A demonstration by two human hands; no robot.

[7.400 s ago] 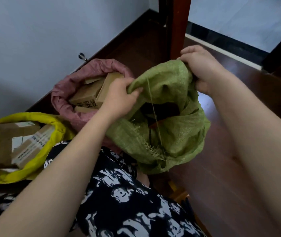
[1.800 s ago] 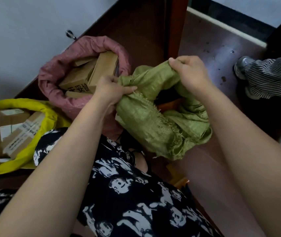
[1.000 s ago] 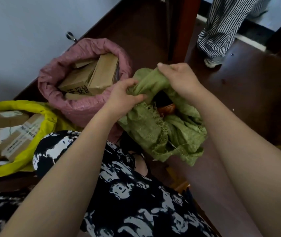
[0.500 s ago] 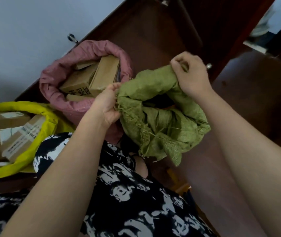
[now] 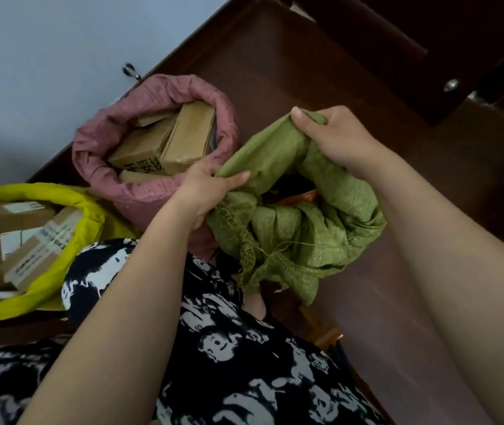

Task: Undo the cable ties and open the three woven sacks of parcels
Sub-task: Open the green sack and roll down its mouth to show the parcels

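A green woven sack [image 5: 321, 234] stands on the dark floor in front of me, its rim rolled down and its mouth open on dark contents with an orange edge. My left hand [image 5: 210, 191] grips the near-left rim. My right hand [image 5: 333, 136] grips the far rim, bunched in its fist. A pink sack [image 5: 152, 197] stands open to the left with cardboard parcels [image 5: 164, 145] inside. A yellow sack [image 5: 70, 259] at far left is open too, holding taped boxes [image 5: 27, 243]. No cable tie is visible.
A pale wall [image 5: 60, 56] runs behind the sacks with a metal door stop [image 5: 129, 70] at its base. A dark wooden door [image 5: 397, 50] stands at upper right. My patterned black-and-white clothing [image 5: 229, 348] fills the bottom of the view.
The person in striped trousers has left the view and the door has swung in. My hands have shifted along the green sack's rim, folding it lower and wider.
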